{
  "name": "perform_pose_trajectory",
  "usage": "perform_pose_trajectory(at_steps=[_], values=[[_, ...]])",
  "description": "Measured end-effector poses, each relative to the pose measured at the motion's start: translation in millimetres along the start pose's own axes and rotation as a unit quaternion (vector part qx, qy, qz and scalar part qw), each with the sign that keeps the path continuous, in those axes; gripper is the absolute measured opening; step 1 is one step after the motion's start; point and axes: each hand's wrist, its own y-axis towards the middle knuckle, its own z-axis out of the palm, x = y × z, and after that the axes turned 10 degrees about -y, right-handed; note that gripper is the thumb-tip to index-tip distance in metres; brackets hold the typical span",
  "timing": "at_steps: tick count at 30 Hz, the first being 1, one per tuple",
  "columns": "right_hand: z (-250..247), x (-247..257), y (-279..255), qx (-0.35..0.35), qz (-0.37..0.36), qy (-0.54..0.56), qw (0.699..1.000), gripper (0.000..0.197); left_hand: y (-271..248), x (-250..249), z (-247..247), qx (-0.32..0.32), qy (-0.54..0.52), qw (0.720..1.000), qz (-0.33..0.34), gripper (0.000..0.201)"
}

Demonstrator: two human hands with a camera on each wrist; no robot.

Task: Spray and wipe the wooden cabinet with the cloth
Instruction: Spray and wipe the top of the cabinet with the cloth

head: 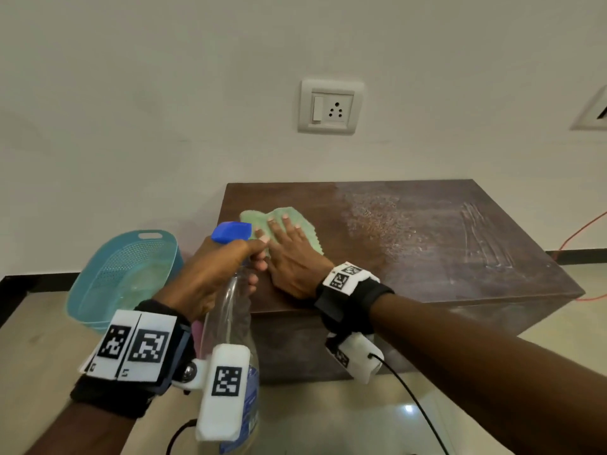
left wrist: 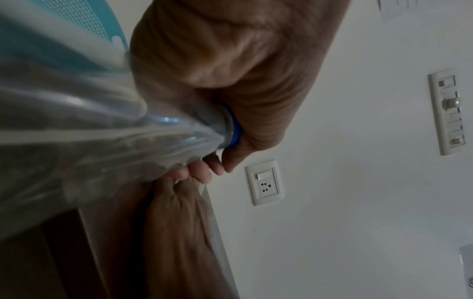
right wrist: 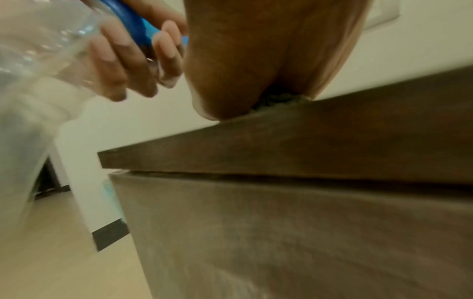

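Observation:
The dark wooden cabinet (head: 410, 264) stands against the wall, its top wet with spray droplets in the middle. A light green cloth (head: 282, 221) lies on the top's left part. My right hand (head: 289, 247) presses flat on the cloth with straight, spread fingers. My left hand (head: 216, 270) grips the neck of a clear spray bottle (head: 230, 323) with a blue nozzle (head: 231, 232), held just off the cabinet's left front corner. In the right wrist view the palm (right wrist: 256, 60) rests on the cloth (right wrist: 276, 101) at the cabinet's top edge (right wrist: 281, 145); the left hand's fingers (right wrist: 120, 60) curl round the bottle.
A teal perforated plastic basket (head: 124, 277) sits on the floor left of the cabinet. A wall socket (head: 330, 106) is above the cabinet. An orange cable (head: 581, 231) runs along the floor at the right. Beige tiled floor (head: 328, 418) lies in front.

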Motion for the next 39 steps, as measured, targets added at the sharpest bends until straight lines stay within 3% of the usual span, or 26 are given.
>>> perform_pose_trajectory(at_steps=[3,6,9,11,14,17,19,21,23,24,26,28,30,33,35,37,39], values=[[-7.2,-28.6,-35.6,-0.033,-0.013,0.041,0.999,0.055,-1.4,2.2,1.2,-0.008,0.006,1.000,0.015,0.029],[-5.2,-72.5,-63.3,-0.046,0.127,0.035,0.990,0.055,-5.1,9.5,-1.2,-0.001,0.005,1.000,0.012,0.034],[5.3,-53.8,-54.8,-0.047,0.240,0.042,0.969,0.058,-9.9,16.1,2.9,0.000,-0.005,1.000,0.007,0.038],[12.7,-15.9,-42.5,-0.037,0.202,0.013,0.979,0.059,-13.4,17.6,10.4,0.001,-0.003,1.000,0.005,0.042],[23.9,30.6,-51.3,-0.059,0.040,-0.005,0.997,0.065,-13.1,19.0,18.7,0.007,0.005,1.000,0.017,0.043],[35.7,17.1,-90.1,-0.112,-0.008,0.008,0.994,0.058,-16.5,21.6,28.7,0.008,0.006,0.999,0.035,0.042],[38.9,-16.3,-120.3,-0.160,0.059,0.023,0.985,0.058,-22.3,25.4,36.8,0.012,0.010,0.999,0.043,0.036],[37.3,-39.6,-143.7,-0.199,0.200,0.029,0.959,0.064,-31.6,30.0,43.5,0.013,0.013,0.998,0.052,0.035],[37.0,-23.4,-140.0,-0.224,0.306,-0.009,0.925,0.061,-36.8,33.9,47.6,0.014,0.011,0.997,0.072,0.034],[39.5,-5.9,-132.9,-0.237,0.300,-0.007,0.924,0.055,-39.6,35.0,50.8,0.013,0.010,0.997,0.081,0.034],[54.0,18.6,-124.4,-0.253,0.186,0.002,0.950,0.048,-44.2,36.7,59.2,0.019,0.005,0.995,0.094,0.033],[60.2,-5.0,-141.9,-0.221,0.063,-0.018,0.973,0.052,-50.5,36.7,70.6,0.033,0.003,0.994,0.104,0.034],[60.9,-43.7,-165.6,-0.238,0.067,-0.026,0.969,0.053,-57.2,36.1,81.0,0.041,0.012,0.993,0.114,0.034],[55.2,-48.1,-185.8,-0.260,0.197,0.018,0.945,0.052,-66.0,37.5,98.9,0.035,0.021,0.992,0.123,0.034],[47.4,-32.8,-182.6,-0.281,0.240,0.143,0.918,0.043,-69.5,42.6,111.8,0.031,0.014,0.991,0.130,0.026],[24.8,-33.9,-188.7,-0.351,0.299,0.298,0.836,0.036,-74.4,48.1,127.5,0.027,0.014,0.992,0.124,0.013],[2.3,-51.7,-200.5,-0.409,0.387,0.386,0.730,0.038,-75.9,54.6,140.1,0.027,0.025,0.994,0.106,0.020]])
